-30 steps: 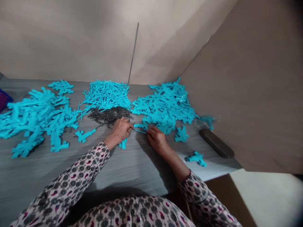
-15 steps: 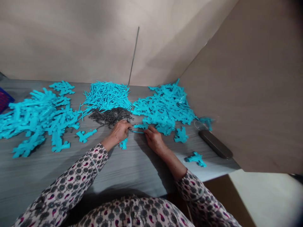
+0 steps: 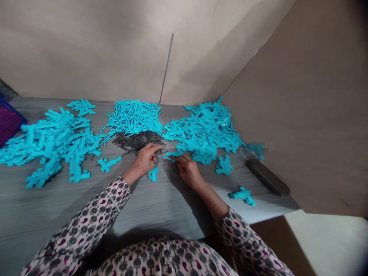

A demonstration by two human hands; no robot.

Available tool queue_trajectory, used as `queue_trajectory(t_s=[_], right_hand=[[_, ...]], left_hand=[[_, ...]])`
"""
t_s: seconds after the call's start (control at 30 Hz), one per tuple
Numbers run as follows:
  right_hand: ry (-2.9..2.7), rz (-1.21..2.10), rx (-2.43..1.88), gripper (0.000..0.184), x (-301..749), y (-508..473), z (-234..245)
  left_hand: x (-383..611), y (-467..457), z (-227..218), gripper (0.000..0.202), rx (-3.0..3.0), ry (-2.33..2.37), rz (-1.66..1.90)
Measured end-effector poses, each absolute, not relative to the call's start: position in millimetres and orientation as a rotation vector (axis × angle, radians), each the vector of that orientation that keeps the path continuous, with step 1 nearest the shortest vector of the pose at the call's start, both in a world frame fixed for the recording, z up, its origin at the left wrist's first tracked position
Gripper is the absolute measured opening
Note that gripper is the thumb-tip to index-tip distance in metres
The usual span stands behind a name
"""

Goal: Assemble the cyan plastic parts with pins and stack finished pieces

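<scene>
My right hand is closed in a pinch on one end of a thin turquoise stick. The stick's other end points at my left hand, whose index finger reaches forward over the thumb. Its other fingers are curled, and what they hold, if anything, is hidden. Just beyond my left hand lies a heap of small dark wiry pieces, too fine to make out singly. A small turquoise plastic piece rests on the table below my left fingers.
Behind the dark heap is a pile of turquoise sticks. Turquoise gun-shaped pieces are heaped at left, flat turquoise parts at right. A dark elongated case lies by the right panel. A blue-and-red basket stands far left.
My left index finger has straightened and the hand has drawn slightly off the stick. My right hand keeps its pinch on the stick, which now slants more. The whole view has shifted a little.
</scene>
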State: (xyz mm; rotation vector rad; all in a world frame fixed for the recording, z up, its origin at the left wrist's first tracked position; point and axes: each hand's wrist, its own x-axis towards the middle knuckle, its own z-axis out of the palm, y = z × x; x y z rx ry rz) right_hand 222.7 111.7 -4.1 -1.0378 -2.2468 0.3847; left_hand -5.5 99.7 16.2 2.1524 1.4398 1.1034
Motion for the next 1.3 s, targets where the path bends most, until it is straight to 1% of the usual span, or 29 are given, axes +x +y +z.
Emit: queue_trajectory(t_s=[0.2, 0.4, 0.53, 0.67, 0.73, 0.97, 1.1, 1.3], right_hand=[[-2.105, 0.516, -1.002, 0.019, 211.6, 104.9, 9.5], [-2.145, 0.525, -0.923, 0.02, 198.4, 104.4, 18.1], [-2.221, 0.501, -0.873, 0.02, 182.8, 110.5, 22.3], [-2.265, 0.522, -0.779, 0.018, 165.2, 117.1, 24.0], [-2.249, 0.571, -0.717, 0.018, 158.3, 118.2, 22.8], [-2.11, 0.883, -0.689, 0.017, 151.6, 111.0, 11.6], [-2.107, 0.977, -0.697, 0.017, 155.7, 106.8, 12.1], [-2.073, 1.148, -0.702, 0.018, 158.1, 103.6, 16.3]], left_hand=[[-11.3, 88.8, 35.0, 0.055, 2.044, 1.412, 1.249], [-25.4, 81.8, 27.6, 0.05, 1.68, 1.511, 1.283], [-42.3, 73.5, 29.2, 0.038, 1.509, 1.49, 1.322], [-57.4, 61.6, 36.1, 0.019, 1.35, 1.49, 1.377], [-61.8, 55.1, 38.5, 0.012, 1.265, 1.488, 1.396], [-60.4, 37.9, 42.5, 0.017, 1.0, 1.402, 1.431], [-54.8, 35.8, 44.1, 0.021, 0.96, 1.381, 1.408], [-51.4, 36.4, 41.5, 0.038, 0.889, 1.374, 1.451]])
